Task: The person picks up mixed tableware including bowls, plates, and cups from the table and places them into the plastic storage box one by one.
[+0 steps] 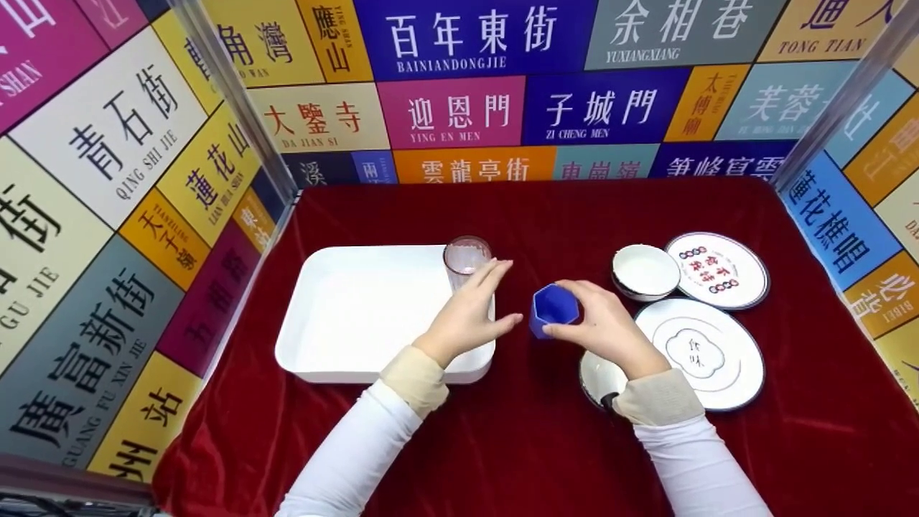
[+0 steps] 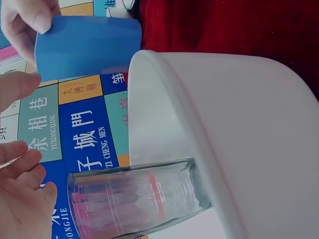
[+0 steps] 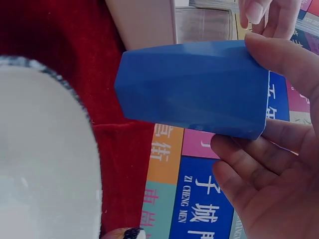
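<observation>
A blue faceted cup (image 1: 553,307) with a six-sided rim is held by my right hand (image 1: 603,323), thumb on one side and fingers on the other. In the right wrist view the cup (image 3: 192,89) appears side-on, above the red cloth. My left hand (image 1: 470,312) reaches over the right end of a white tray (image 1: 384,370), its fingers extended and holding nothing. A clear glass (image 1: 465,260) stands inside the tray at its right end, just beyond the left hand. In the left wrist view this glass (image 2: 134,199) shows beside the tray's wall.
Right of the hands lie a white bowl (image 1: 646,271), a plate with red writing (image 1: 718,269) and a larger plate (image 1: 739,359). Another bowl (image 1: 599,377) is partly hidden under the right wrist. Red cloth (image 1: 531,445) covers the table; sign-printed panels (image 1: 459,108) surround it.
</observation>
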### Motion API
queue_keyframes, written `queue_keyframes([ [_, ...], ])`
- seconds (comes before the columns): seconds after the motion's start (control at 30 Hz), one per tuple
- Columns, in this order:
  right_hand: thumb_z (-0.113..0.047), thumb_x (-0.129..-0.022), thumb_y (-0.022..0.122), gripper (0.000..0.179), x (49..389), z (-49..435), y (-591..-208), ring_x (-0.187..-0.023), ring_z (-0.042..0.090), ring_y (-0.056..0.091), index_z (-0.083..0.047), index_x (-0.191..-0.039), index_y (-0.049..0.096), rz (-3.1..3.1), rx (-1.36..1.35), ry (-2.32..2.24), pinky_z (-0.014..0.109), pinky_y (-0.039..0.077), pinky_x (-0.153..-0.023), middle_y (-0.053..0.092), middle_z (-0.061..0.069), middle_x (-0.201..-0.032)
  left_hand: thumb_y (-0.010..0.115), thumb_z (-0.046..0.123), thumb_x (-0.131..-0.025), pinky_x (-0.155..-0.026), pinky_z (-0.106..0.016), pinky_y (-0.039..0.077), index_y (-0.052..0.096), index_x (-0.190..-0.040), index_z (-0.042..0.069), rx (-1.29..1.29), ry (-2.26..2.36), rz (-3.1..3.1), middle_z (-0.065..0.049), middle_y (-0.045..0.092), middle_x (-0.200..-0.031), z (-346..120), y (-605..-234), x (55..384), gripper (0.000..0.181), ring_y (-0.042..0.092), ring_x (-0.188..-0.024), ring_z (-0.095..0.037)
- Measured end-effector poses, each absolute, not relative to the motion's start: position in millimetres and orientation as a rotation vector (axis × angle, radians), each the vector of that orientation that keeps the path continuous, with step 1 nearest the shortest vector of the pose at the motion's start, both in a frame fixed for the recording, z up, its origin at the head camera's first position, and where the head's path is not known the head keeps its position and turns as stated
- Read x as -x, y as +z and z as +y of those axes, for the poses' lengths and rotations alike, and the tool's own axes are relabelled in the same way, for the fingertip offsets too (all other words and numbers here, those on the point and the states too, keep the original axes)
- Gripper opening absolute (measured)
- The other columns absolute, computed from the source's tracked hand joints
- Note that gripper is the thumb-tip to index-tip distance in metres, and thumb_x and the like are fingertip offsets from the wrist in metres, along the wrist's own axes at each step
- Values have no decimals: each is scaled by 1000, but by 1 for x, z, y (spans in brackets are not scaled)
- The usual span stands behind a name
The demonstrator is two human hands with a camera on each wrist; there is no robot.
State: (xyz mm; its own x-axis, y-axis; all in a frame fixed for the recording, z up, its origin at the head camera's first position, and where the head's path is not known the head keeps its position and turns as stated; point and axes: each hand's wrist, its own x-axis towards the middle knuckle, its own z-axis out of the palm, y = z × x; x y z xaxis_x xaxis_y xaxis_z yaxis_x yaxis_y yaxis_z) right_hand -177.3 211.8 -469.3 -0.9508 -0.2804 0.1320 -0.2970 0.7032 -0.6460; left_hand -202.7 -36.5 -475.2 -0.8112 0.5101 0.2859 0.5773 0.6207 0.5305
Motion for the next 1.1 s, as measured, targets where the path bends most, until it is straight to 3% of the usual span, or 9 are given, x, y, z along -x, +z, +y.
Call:
queue_keyframes([
  [0.53,-37,-79,86,73,180,204,-455,-122,36,62,-4,-138,59,-2834,-524,1110,52,51,-105,63,19,-134,77,43,-87,-124,-41,33,35,-156,9,1013,-964,-2726,-11,42,-158,-27,-476,197,87,34,-151,-27],
  [1.1,-40,-79,86,68,179,191,-448,-122,33,62,-7,-134,63,-2811,-547,1146,50,52,-104,65,15,-133,80,42,-85,-120,-34,38,39,-154,9,1056,-973,-2653,-9,47,-152,-16,-477,195,86,47,-142,-23],
])
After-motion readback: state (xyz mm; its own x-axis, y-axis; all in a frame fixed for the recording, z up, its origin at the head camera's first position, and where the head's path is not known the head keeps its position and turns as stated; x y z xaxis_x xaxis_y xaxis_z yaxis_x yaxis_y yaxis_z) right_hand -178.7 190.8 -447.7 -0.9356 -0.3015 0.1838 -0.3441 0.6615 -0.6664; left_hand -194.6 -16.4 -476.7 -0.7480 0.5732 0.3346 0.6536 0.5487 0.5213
